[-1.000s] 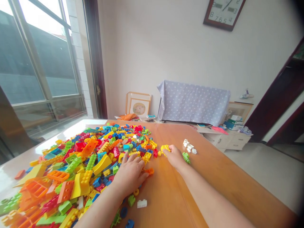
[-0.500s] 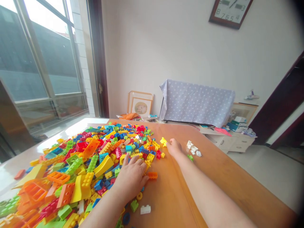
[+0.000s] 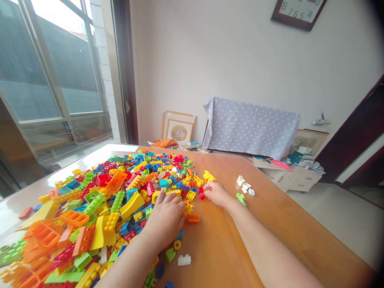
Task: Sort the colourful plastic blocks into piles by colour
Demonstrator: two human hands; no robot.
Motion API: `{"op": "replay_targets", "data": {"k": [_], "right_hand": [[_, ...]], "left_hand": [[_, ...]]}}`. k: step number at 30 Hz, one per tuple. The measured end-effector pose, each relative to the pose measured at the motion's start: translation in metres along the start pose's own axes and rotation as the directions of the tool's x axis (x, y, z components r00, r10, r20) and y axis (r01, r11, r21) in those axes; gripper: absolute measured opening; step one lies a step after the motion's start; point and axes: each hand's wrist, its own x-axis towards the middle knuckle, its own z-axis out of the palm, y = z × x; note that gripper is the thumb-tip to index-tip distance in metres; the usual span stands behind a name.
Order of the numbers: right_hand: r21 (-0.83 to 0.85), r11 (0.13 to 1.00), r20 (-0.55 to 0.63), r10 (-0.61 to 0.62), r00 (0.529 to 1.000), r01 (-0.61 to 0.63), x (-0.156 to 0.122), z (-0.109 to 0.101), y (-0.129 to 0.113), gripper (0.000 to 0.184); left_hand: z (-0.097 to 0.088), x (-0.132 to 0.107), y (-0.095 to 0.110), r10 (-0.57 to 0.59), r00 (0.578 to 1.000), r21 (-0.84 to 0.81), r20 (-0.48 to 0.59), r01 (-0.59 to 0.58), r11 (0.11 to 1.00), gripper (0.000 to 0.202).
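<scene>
My left hand [image 3: 167,216] rests over the right side of a big heap of coloured toy bricks [image 3: 103,204], fingers apart and holding nothing I can see. Close to its thumb lies an orange brick [image 3: 193,218]. On the bare wood beside the heap, my right hand [image 3: 216,194] has its fingers closed together, the tips touching or very near a red brick [image 3: 201,193]. Whatever is between those fingers is hidden. Just beyond them lie yellow bricks [image 3: 209,176]. A yellow square brick [image 3: 191,195] sits at the heap's edge.
Right of my right hand are a small group of white bricks [image 3: 245,185] and a green piece [image 3: 241,199]. A single white brick [image 3: 184,260] lies near the front of the wooden table [image 3: 279,224]. Behind stands a low cabinet [image 3: 295,180] beside a polka-dot cloth [image 3: 250,127].
My right hand has moved left and nearer, from the yellow bricks to the red brick. The small yellow brick beside the red one no longer shows. My left hand stays nearly still.
</scene>
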Motion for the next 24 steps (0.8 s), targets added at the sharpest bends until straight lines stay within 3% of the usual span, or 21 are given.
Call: {"op": "replay_targets", "data": {"k": [7,11,16,24], "right_hand": [[-0.056,0.997,-0.171,0.046,0.984,-0.057,0.024,0.002,-0.007,0.025],[-0.137,0.989,-0.150,0.036,0.988,-0.057,0.039,0.014,-0.017,0.026],[-0.266,0.955,-0.061,0.117,0.991,-0.129,0.053,0.027,-0.026,0.026],[-0.143,0.986,-0.076,0.071,0.995,-0.081,0.047,0.033,-0.028,0.018]], "left_hand": [[0.005,0.000,0.000,-0.014,0.999,0.026,-0.031,0.014,1.000,0.013],[0.006,-0.001,0.000,-0.018,0.999,0.025,-0.028,0.019,1.000,0.019],[0.005,-0.001,-0.001,-0.022,0.999,0.026,-0.027,0.023,0.999,0.023],[0.004,-0.002,-0.001,-0.016,1.000,0.007,-0.020,0.016,1.000,0.028]]}}
